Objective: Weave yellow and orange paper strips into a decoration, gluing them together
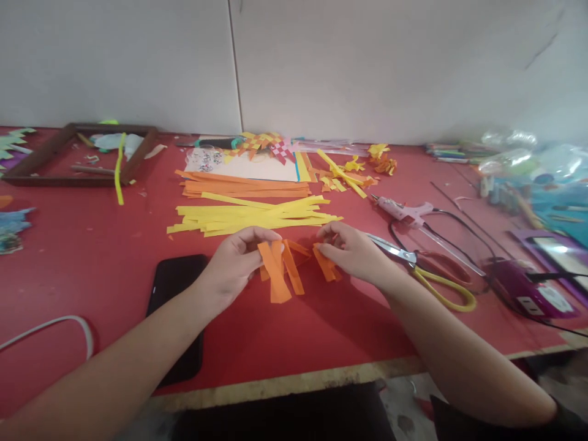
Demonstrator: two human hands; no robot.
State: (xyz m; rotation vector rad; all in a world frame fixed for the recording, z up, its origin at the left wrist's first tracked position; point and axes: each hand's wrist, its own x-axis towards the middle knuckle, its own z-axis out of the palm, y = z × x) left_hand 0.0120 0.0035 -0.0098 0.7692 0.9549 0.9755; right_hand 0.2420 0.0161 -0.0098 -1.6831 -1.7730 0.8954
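Mid-frame, the left hand (236, 260) pinches a fan of short orange paper strips (278, 275), and the right hand (351, 251) pinches a single short orange strip (327, 264) beside it. Just above, the long yellow paper strips (252, 217) and long orange paper strips (243, 185) lie piled and apparently unused. At upper centre, a small woven orange-and-yellow paper patch (261, 144) looks finished.

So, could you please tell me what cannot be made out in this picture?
Head view throughout.
- Right hand: its own fingers hide whether it pinches or only touches the short orange strip.
- Left hand: its fingers cover part of the orange strips it holds.
- Black phone: the left forearm covers one corner.
- White cable: cut off by the left edge.
- Clear bags, far right: too blurred to tell contents.
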